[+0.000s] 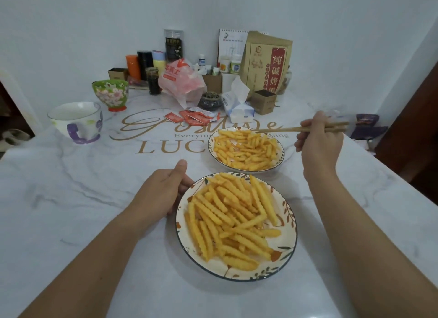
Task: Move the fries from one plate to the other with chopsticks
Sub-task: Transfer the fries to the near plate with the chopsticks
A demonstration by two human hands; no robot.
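Note:
Two leaf-patterned plates hold crinkle-cut fries. The near plate (285,258) carries a big heap of fries (233,219). The far plate (280,160) holds a flatter layer of fries (246,149). My left hand (163,192) grips the near plate's left rim, thumb up and fingers curled at the edge. My right hand (320,140) holds a pair of wooden chopsticks (294,129) to the right of the far plate. Their tips point left over that plate's far edge, with no fry between them.
A white mug (75,121) and a green floral bowl (111,94) stand at the left. Red sauce packets (194,117), a tissue pack (238,104), a small brown box (263,102), jars, bags and a tall paper bag (266,62) crowd the back against the wall. The table's right edge runs close past my right arm.

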